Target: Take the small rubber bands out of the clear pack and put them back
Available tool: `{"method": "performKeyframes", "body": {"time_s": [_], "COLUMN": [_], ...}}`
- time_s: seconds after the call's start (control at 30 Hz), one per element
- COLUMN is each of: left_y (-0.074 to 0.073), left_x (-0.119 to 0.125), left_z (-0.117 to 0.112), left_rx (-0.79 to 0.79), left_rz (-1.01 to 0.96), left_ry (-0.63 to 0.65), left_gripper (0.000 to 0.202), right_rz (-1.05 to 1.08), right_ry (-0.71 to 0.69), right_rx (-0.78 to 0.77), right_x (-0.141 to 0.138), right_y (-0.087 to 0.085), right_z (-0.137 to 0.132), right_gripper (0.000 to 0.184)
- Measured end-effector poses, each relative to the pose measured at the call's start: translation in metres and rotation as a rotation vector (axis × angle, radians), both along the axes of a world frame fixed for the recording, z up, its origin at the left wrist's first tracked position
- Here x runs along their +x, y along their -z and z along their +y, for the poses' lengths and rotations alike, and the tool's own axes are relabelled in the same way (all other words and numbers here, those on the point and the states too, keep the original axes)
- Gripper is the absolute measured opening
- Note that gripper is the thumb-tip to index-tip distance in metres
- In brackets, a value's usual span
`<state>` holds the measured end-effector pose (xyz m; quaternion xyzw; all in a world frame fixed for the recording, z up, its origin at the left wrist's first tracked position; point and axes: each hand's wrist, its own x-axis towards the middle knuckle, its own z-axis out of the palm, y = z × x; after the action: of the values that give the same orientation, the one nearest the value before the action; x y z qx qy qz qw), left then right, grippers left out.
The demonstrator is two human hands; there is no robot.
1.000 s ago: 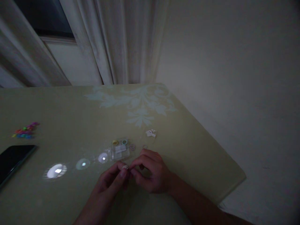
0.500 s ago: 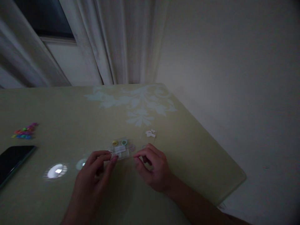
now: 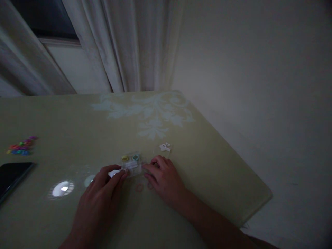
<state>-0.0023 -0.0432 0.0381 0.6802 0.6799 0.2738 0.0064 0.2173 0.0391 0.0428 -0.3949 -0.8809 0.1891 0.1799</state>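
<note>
A small clear plastic box point(image 3: 135, 171) with compartments lies on the table. In it are a yellow ring point(image 3: 125, 158), a teal ring point(image 3: 135, 157) and a whitish strip point(image 3: 131, 164). My left hand point(image 3: 100, 192) pinches the box's near left corner; something pale shows at its fingertips. Beside the box's right edge, the fingers of my right hand point(image 3: 166, 180) are closed, bent downward, and what is between them is hidden. Two faint pinkish rings lie close by: one ring point(image 3: 139, 187) in front of the box, another ring point(image 3: 149, 186) partly under my right hand.
Behind my right hand lie small white pieces point(image 3: 164, 147). A pile of colourful beads or small pieces point(image 3: 23, 146) sits at the far left, with a dark phone point(image 3: 14, 178) nearer. The table point(image 3: 220, 173) ends at a wall on the right; curtains point(image 3: 145, 45) hang behind.
My right hand has moved slightly left, closer to the box's edge. Two pinkish rings now show on the table in front of the box. My left hand stays at the box's corner.
</note>
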Motion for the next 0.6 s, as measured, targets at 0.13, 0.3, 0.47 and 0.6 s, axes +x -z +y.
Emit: {"method": "performKeyframes", "body": {"time_s": [0.13, 0.3, 0.47, 0.6], "left_y": [-0.0029, -0.0088, -0.0093, -0.0074], "left_x": [-0.0028, -0.0019, 0.0009, -0.0019], "left_z": [-0.0011, -0.0002, 0.0006, -0.0005], "left_rx": [-0.009, -0.025, 0.018, 0.035], "left_rz": [-0.043, -0.138, -0.204, -0.202], "left_ry": [0.004, -0.028, -0.019, -0.005], "left_gripper": [0.048, 0.051, 0.047, 0.042], "right_rz": [0.012, -0.007, 0.013, -0.004], "right_ry": [0.007, 0.009, 0.018, 0.040], "right_rx": [-0.021, -0.030, -0.011, 0.004], "right_x": [0.0003, 0.0006, -0.0006, -0.0026], "right_y": [-0.0012, -0.0008, 0.0010, 0.0029], "right_z": [0.0003, 0.0019, 0.0022, 0.0026], "right_gripper": [0.031, 0.031, 0.024, 0.010]}}
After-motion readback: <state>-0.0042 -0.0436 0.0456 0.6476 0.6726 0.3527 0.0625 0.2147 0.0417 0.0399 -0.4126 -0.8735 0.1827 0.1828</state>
